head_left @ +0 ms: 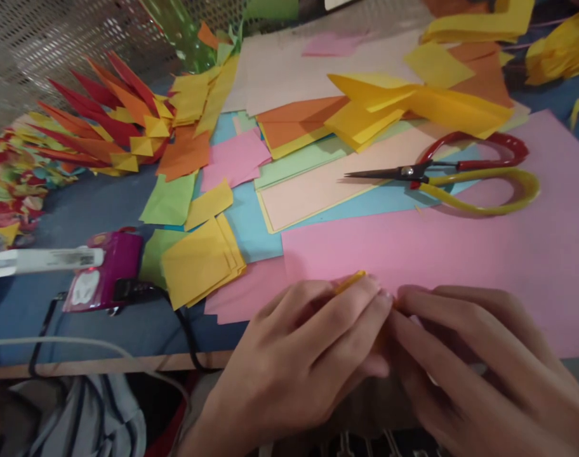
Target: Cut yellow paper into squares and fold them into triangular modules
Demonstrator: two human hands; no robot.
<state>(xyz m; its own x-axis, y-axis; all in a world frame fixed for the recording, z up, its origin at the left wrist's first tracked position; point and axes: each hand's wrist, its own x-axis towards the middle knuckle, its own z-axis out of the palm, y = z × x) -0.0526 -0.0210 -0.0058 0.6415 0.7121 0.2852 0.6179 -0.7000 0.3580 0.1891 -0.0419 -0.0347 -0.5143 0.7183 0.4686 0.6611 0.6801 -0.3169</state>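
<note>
My left hand (313,346) and my right hand (465,349) meet fingertip to fingertip at the table's near edge, over a large pink sheet (461,247). Both have their fingers pressed together on a small yellow paper piece (350,280); only one corner of it peeks out above my left fingers. The rest of the piece is hidden under the hands.
Red-and-yellow-handled scissors (461,174) lie shut on the paper behind my hands. A stack of yellow squares (201,260) sits to the left, next to a magenta box (106,270) and a black cable (185,330). Folded red and orange paper spikes (103,114) lie at far left; loose coloured sheets cover the table.
</note>
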